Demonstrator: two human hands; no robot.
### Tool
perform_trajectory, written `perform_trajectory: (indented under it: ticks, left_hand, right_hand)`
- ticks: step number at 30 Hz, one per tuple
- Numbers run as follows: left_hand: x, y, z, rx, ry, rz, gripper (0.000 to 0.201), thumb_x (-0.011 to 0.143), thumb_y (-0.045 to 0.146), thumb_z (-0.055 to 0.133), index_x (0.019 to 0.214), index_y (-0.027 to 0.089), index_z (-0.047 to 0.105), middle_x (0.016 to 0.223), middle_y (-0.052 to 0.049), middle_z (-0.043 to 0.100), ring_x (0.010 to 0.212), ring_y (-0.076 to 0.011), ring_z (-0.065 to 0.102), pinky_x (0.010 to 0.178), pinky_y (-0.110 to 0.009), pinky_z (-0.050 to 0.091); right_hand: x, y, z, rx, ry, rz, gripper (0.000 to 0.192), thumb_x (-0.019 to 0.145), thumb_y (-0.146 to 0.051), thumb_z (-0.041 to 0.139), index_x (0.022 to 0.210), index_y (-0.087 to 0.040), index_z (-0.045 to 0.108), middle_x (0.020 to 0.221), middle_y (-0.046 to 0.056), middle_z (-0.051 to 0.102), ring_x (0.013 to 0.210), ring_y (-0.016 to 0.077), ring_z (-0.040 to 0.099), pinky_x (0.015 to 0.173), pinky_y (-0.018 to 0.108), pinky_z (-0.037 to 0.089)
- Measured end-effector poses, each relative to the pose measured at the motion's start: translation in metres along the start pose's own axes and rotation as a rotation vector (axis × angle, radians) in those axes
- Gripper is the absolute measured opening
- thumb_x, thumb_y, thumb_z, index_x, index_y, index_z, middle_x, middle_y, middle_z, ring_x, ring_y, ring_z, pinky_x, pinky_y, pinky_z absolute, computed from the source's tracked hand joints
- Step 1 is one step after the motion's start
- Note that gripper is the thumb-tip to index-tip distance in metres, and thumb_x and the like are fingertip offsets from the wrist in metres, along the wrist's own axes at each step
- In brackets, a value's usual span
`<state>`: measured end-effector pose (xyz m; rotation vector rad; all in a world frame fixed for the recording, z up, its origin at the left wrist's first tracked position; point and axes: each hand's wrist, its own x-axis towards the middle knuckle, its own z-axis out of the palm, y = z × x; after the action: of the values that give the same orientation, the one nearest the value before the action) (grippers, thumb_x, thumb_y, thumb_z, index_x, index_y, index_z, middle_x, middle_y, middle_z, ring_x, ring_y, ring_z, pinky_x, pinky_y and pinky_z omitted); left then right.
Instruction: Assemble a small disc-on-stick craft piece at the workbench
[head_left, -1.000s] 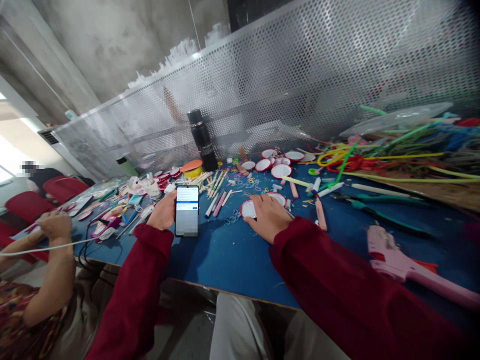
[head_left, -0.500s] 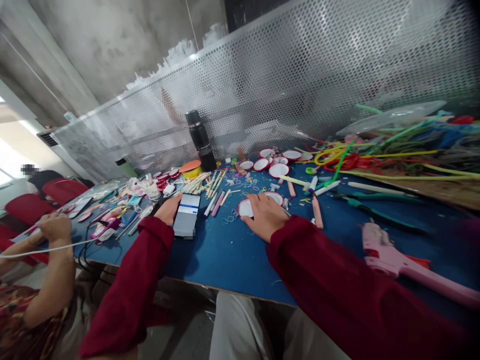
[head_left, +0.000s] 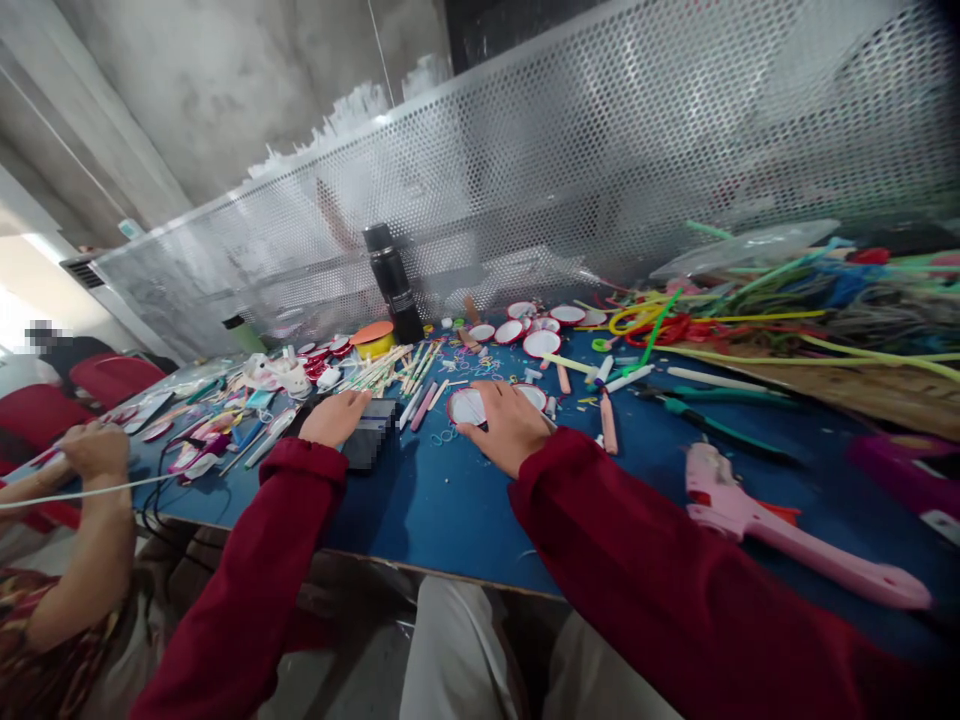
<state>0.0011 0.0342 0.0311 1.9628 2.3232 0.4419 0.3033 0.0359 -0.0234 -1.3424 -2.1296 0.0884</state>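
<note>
My left hand [head_left: 335, 420] lies over the left edge of a dark-screened phone [head_left: 373, 437] on the blue table, its fingers stretched to the right. My right hand [head_left: 511, 424] rests palm down, thumb and fingers apart, on a round white disc with a red rim [head_left: 466, 404]. Part of that disc is hidden under the fingers. Just beyond is a second red-rimmed disc [head_left: 534, 396]. Between my hands lie a few marker-like sticks [head_left: 424, 407] and small loose rubber bands [head_left: 444, 437].
Pink glue gun [head_left: 780, 530] and green-handled pliers [head_left: 727, 425] lie at the right. Behind stand a black bottle [head_left: 394, 285] and a perforated metal screen [head_left: 540, 180]. Coloured strips [head_left: 750, 300] pile up at the right. A co-worker's arm [head_left: 101, 480] and a white cable [head_left: 82, 494] are at the left.
The phone's screen has gone from lit to dark, and my left hand lies further over it, fingers straighter. My right hand stays on the disc. The view has shifted slightly right.
</note>
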Motion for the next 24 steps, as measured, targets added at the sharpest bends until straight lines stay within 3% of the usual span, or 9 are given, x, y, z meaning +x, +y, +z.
perform_trajectory:
  ticks: [2, 4, 7, 9, 11, 14, 18, 21, 24]
  left_hand:
    - [-0.013, 0.021, -0.001, -0.116, 0.049, 0.016, 0.052, 0.099, 0.058, 0.043, 0.117, 0.019, 0.072, 0.122, -0.015, 0.075, 0.115, -0.0331, 0.068, 0.098, -0.041, 0.050]
    - [-0.023, 0.047, 0.007, -0.346, 0.045, 0.127, 0.053, 0.099, 0.059, 0.046, 0.122, 0.018, 0.071, 0.119, -0.012, 0.076, 0.108, -0.0286, 0.071, 0.095, -0.038, 0.053]
    - [-0.031, 0.089, 0.032, -0.646, -0.049, 0.209, 0.069, 0.094, 0.062, 0.058, 0.148, 0.018, 0.053, 0.118, -0.012, 0.075, 0.095, -0.0252, 0.072, 0.081, -0.036, 0.057]
    - [-0.030, 0.112, 0.051, -0.745, -0.094, 0.269, 0.076, 0.091, 0.057, 0.068, 0.153, 0.019, 0.047, 0.122, -0.013, 0.072, 0.090, -0.0242, 0.071, 0.077, -0.036, 0.058]
    - [-0.027, 0.126, 0.065, -0.820, -0.102, 0.323, 0.068, 0.094, 0.054, 0.064, 0.150, 0.019, 0.049, 0.128, -0.014, 0.068, 0.086, -0.0221, 0.069, 0.070, -0.034, 0.058]
    - [-0.019, 0.129, 0.075, -0.878, -0.046, 0.370, 0.052, 0.102, 0.051, 0.050, 0.142, 0.020, 0.057, 0.130, -0.013, 0.066, 0.083, -0.0197, 0.067, 0.067, -0.033, 0.057]
    - [-0.013, 0.118, 0.073, -0.880, 0.035, 0.450, 0.044, 0.104, 0.048, 0.045, 0.129, 0.018, 0.066, 0.122, -0.011, 0.070, 0.096, -0.0223, 0.068, 0.083, -0.035, 0.057]
    - [-0.013, 0.114, 0.069, -0.821, 0.075, 0.546, 0.044, 0.105, 0.049, 0.044, 0.121, 0.018, 0.071, 0.120, -0.010, 0.072, 0.106, -0.0241, 0.067, 0.096, -0.038, 0.054]
    - [-0.015, 0.116, 0.068, -0.791, 0.116, 0.599, 0.047, 0.106, 0.050, 0.040, 0.122, 0.019, 0.071, 0.120, -0.011, 0.073, 0.109, -0.0248, 0.067, 0.100, -0.040, 0.053]
  right_hand:
    - [0.000, 0.000, 0.000, 0.033, 0.030, 0.005, 0.057, 0.089, -0.042, 0.073, 0.136, -0.013, 0.056, 0.129, 0.018, 0.065, 0.124, 0.0341, 0.061, 0.105, 0.046, 0.049]
    - [0.000, 0.001, 0.000, 0.063, 0.072, 0.013, 0.059, 0.089, -0.043, 0.073, 0.138, -0.015, 0.055, 0.131, 0.018, 0.065, 0.124, 0.0345, 0.061, 0.107, 0.046, 0.048]
    - [0.001, 0.003, 0.000, 0.120, 0.143, 0.014, 0.061, 0.089, -0.046, 0.072, 0.139, -0.014, 0.055, 0.134, 0.019, 0.063, 0.126, 0.0353, 0.060, 0.108, 0.045, 0.047]
    - [0.002, 0.005, -0.001, 0.158, 0.190, 0.009, 0.059, 0.091, -0.046, 0.069, 0.139, -0.014, 0.056, 0.134, 0.020, 0.063, 0.126, 0.0351, 0.061, 0.108, 0.044, 0.048]
    - [0.003, 0.007, -0.001, 0.191, 0.237, 0.006, 0.055, 0.090, -0.043, 0.068, 0.136, -0.014, 0.058, 0.131, 0.020, 0.064, 0.124, 0.0344, 0.061, 0.107, 0.044, 0.049]
    - [0.004, 0.009, 0.001, 0.287, 0.292, -0.013, 0.057, 0.083, -0.037, 0.075, 0.133, -0.016, 0.060, 0.129, 0.018, 0.065, 0.124, 0.0336, 0.061, 0.107, 0.045, 0.051]
    - [0.008, 0.010, 0.003, 0.570, 0.242, 0.053, 0.047, 0.087, -0.035, 0.070, 0.130, -0.019, 0.061, 0.121, 0.012, 0.072, 0.107, 0.0258, 0.070, 0.094, 0.040, 0.057]
    - [0.010, 0.010, 0.002, 0.662, 0.163, 0.126, 0.021, 0.095, -0.034, 0.056, 0.108, -0.022, 0.069, 0.095, 0.005, 0.075, 0.085, 0.0197, 0.071, 0.078, 0.033, 0.055]
    - [0.011, 0.010, -0.001, 0.632, 0.122, 0.133, 0.013, 0.092, -0.031, 0.059, 0.088, -0.022, 0.067, 0.077, 0.001, 0.070, 0.072, 0.0173, 0.066, 0.069, 0.030, 0.049]
